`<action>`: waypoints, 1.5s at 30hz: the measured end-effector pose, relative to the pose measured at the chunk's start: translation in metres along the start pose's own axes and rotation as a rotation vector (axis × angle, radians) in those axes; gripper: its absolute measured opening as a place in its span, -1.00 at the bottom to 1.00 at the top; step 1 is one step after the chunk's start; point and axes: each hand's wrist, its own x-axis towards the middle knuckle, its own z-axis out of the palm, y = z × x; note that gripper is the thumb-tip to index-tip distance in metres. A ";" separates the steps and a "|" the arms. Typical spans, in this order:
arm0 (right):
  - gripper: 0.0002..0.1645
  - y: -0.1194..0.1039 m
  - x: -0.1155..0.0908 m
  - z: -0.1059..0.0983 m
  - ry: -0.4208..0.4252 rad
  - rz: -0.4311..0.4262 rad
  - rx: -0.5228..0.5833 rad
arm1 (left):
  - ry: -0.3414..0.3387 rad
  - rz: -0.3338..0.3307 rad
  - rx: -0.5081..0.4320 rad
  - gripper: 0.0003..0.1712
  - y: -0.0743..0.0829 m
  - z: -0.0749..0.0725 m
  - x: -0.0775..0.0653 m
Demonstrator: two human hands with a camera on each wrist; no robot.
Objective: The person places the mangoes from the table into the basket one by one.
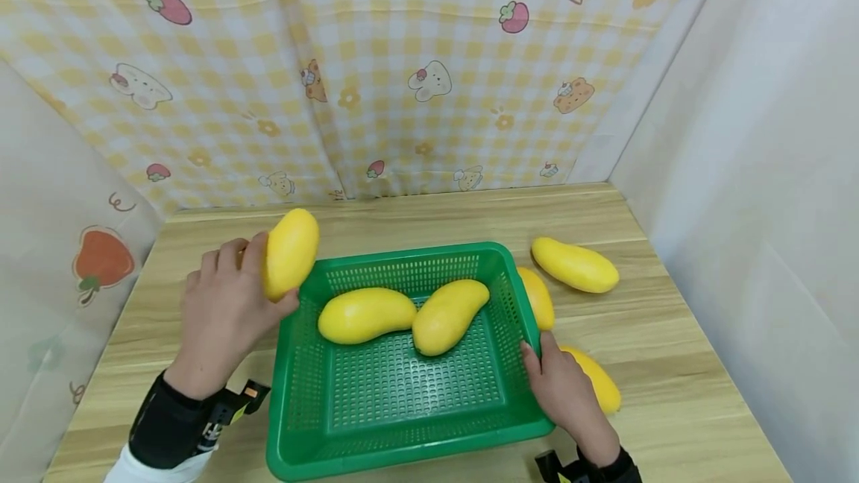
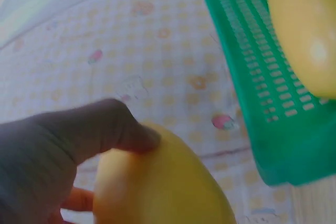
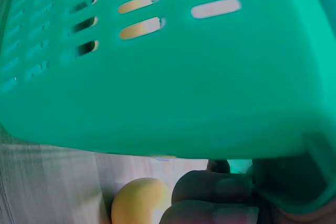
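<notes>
My left hand grips a yellow mango between thumb and fingers, above the basket's back left corner. In the left wrist view the thumb presses on that mango. A green plastic basket with slotted walls holds two mangoes, one at the left and one at the right. My right hand grasps the basket's right rim, thumb on the inside. From the right wrist, the fingers show curled under the green rim.
Right of the basket lie three more mangoes: one farther back, one close against the basket wall, one partly behind my right hand. A wooden tabletop carries everything. A checkered cloth hangs behind, and a white wall bounds the right.
</notes>
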 end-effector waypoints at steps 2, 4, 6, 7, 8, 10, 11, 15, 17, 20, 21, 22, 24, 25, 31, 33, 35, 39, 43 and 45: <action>-0.68 0.000 0.000 0.000 0.002 0.003 0.002 | -0.031 0.057 -0.014 -0.05 0.006 -0.001 0.001; -0.68 0.000 0.000 0.001 0.001 0.002 0.002 | -0.080 0.105 -0.031 -0.05 0.011 -0.001 0.001; -0.67 0.000 -0.001 0.001 0.000 -0.002 0.000 | -0.123 0.132 -0.042 -0.06 0.015 0.002 0.001; -0.67 0.000 -0.001 0.001 -0.001 -0.004 -0.001 | -0.137 0.144 -0.041 -0.06 0.017 0.003 0.000; -0.66 0.000 -0.001 0.001 -0.002 -0.006 -0.003 | -0.143 0.155 -0.038 -0.06 0.018 0.005 -0.001; -0.66 -0.001 -0.001 0.001 -0.001 -0.008 -0.006 | -0.148 0.173 -0.036 -0.06 0.021 0.007 -0.003; -0.66 -0.001 -0.001 0.001 0.000 -0.008 -0.008 | -0.148 0.184 -0.037 -0.06 0.022 0.008 -0.004; -0.66 -0.001 -0.001 0.000 0.002 -0.010 -0.013 | -0.152 0.239 -0.048 -0.06 0.028 0.012 -0.007; -0.66 -0.001 -0.001 0.000 0.001 -0.009 -0.013 | -0.160 0.267 -0.046 -0.06 0.031 0.014 -0.007; -0.66 -0.002 -0.001 0.000 -0.002 -0.009 -0.009 | -0.187 0.287 -0.047 -0.05 0.035 0.015 -0.007; -0.66 -0.002 -0.001 0.000 -0.003 -0.008 -0.008 | -0.201 0.290 -0.048 -0.05 0.037 0.016 -0.008; -0.66 -0.002 -0.001 0.000 -0.005 -0.007 -0.007 | -0.219 0.287 -0.053 -0.05 0.039 0.016 -0.008; -0.66 -0.001 -0.001 0.000 -0.005 -0.008 -0.003 | -0.254 0.279 -0.063 -0.05 0.041 0.017 -0.010; -0.66 -0.001 -0.001 0.000 -0.006 -0.007 -0.002 | -0.271 0.275 -0.068 -0.05 0.043 0.018 -0.010; -0.65 -0.001 -0.001 -0.001 -0.005 -0.007 -0.006 | -0.347 0.307 -0.079 -0.04 0.050 0.022 -0.016; -0.65 -0.001 -0.001 -0.001 -0.006 -0.006 -0.005 | -0.384 0.328 -0.080 -0.04 0.051 0.023 -0.017; -0.64 -0.001 -0.001 -0.001 -0.008 -0.003 -0.003 | -0.426 0.340 -0.084 -0.05 0.052 0.024 -0.018; -0.64 0.000 -0.001 -0.001 -0.012 0.001 0.004 | -0.503 0.361 -0.086 -0.09 0.054 0.025 -0.019; -0.63 0.000 -0.001 0.000 -0.012 0.000 0.003 | -0.566 0.385 -0.091 -0.12 0.056 0.028 -0.021; -0.63 0.000 -0.001 0.000 -0.011 -0.003 0.003 | -0.593 0.393 -0.095 -0.13 0.057 0.030 -0.022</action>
